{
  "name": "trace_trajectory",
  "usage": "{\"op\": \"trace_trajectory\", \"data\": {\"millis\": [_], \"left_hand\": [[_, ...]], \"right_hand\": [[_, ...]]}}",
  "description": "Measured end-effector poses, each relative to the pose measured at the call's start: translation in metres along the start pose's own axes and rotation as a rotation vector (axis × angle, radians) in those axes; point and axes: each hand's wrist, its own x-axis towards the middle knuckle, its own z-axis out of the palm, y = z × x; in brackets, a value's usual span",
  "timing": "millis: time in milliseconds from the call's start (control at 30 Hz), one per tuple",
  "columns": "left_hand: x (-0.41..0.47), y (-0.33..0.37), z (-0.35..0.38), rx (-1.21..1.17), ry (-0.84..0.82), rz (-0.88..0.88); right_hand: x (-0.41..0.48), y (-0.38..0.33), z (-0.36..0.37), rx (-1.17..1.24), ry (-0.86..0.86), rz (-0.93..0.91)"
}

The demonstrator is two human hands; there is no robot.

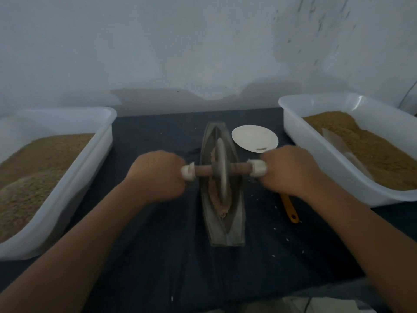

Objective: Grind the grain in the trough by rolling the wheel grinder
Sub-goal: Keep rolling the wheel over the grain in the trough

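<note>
Gripping axle ends: left hand (158,175), right hand (291,170) straddle trough (234,231), keeping wheel grinder (221,170) upright on grain (222,208).

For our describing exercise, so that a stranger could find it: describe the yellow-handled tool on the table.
Start at the dark cloth, then find the white tub at its right. Between that tub and the grey trough lies the yellow handle, its far end hidden behind the right hand. It is the only brightly coloured thing there.
</note>
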Motion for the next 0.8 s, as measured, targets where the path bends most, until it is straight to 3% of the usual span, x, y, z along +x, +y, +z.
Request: {"op": "trace_trajectory", "data": {"millis": [167,333,467,667,800], "left_hand": [[-0.013,-0.001,0.000,-0.038,-0.025,0.028],[0.054,-0.005,-0.006,-0.025,-0.040,-0.074],[0.047,-0.001,-0.005,-0.049,-0.034,-0.075],[-0.024,-0.001,0.008,0.029,0.101,0.023],[0.007,0.001,0.006,0.046,0.085,-0.013]], "right_hand": [[-0.015,0.003,-0.003,0.002,-0.065,-0.024],[0.037,-0.002,0.009,-0.002,0.139,0.076],[0.048,0.002,0.006,-0.020,0.106,0.052],[-0.017,0.007,0.008,0.007,0.058,-0.036],[0.000,0.006,0.007,0.078,0.011,0.003]]}}
